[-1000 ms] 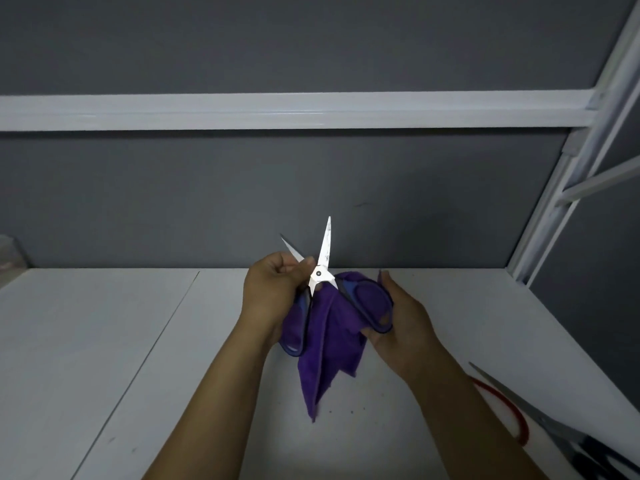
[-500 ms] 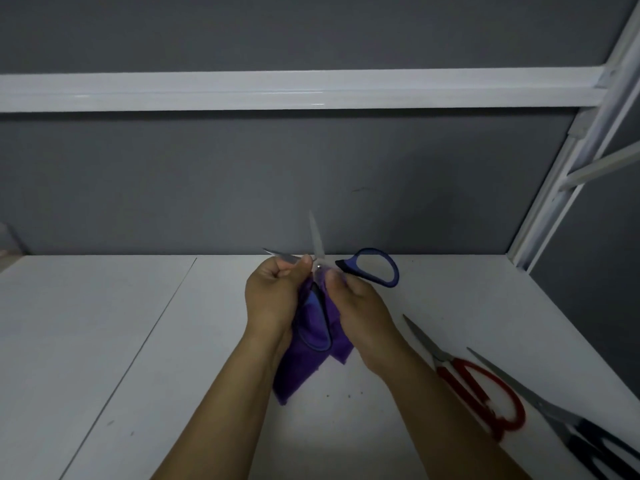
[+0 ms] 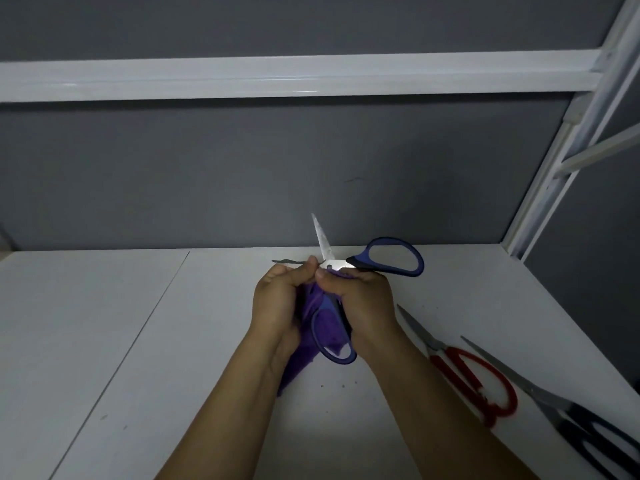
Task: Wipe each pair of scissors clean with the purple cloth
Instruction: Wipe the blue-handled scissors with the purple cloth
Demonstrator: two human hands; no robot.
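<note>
White worktop point(image 3: 104, 341) below a grey wall: the blue-handled scissors point(image 3: 334, 264) are held open above its middle, near the back edge, one blade up and the other poking left out of the left hand point(image 3: 277, 303), which clenches the purple cloth point(image 3: 298, 365) round it, while the right hand point(image 3: 363, 299) grips the shank by the pivot. This pair looks mid-wipe; whether the red-handled scissors point(image 3: 462, 379) and dark-handled scissors point(image 3: 519, 379) lying by the right edge are done, I cannot tell. Since a second ago one loop has swung out to the right, and the right hand has moved from cupping it to the pivot.
</note>
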